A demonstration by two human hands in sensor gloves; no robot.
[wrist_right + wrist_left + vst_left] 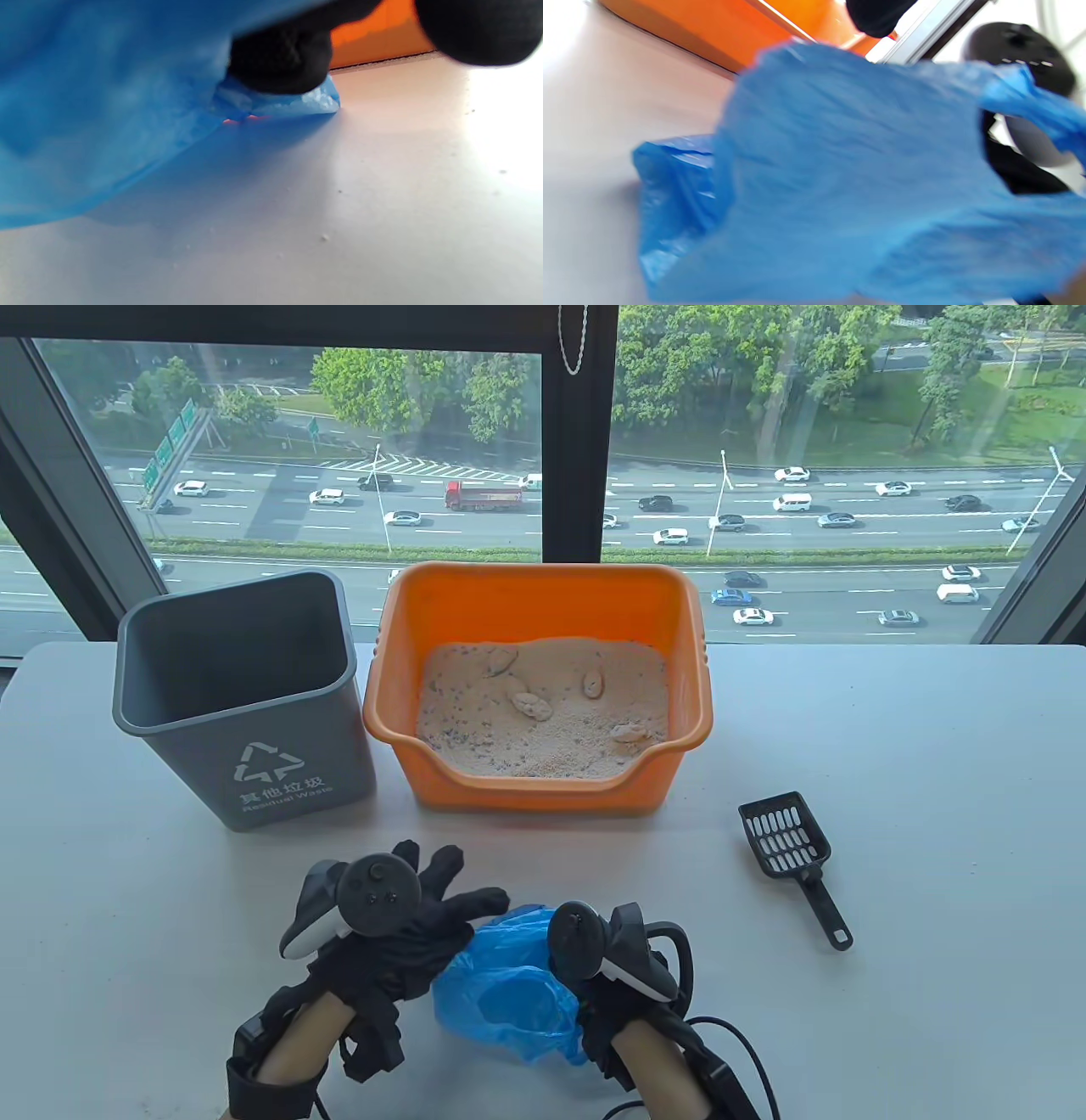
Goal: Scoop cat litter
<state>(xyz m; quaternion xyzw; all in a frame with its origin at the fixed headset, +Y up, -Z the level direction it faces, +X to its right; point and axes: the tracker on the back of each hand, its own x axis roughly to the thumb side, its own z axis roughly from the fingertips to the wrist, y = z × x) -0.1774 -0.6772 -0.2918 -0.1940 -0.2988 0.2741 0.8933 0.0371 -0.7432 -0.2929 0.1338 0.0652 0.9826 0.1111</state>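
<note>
A crumpled blue plastic bag (509, 984) lies at the table's front, between my hands, its mouth open upward. My left hand (450, 882) has its fingers spread over the bag's left edge; its thumb is hidden. My right hand (585, 984) grips the bag's right side; in the right wrist view a gloved finger (280, 63) presses a fold of the bag (85, 106). The bag fills the left wrist view (861, 178). The black slotted scoop (793, 857) lies on the table to the right, apart from both hands. The orange litter box (679, 602) holds sandy litter with several clumps (530, 704).
A grey waste bin (246, 695) stands open left of the litter box, close beside it. The white table (933, 814) ends at a window behind the box. Cables trail from my right wrist at the front edge.
</note>
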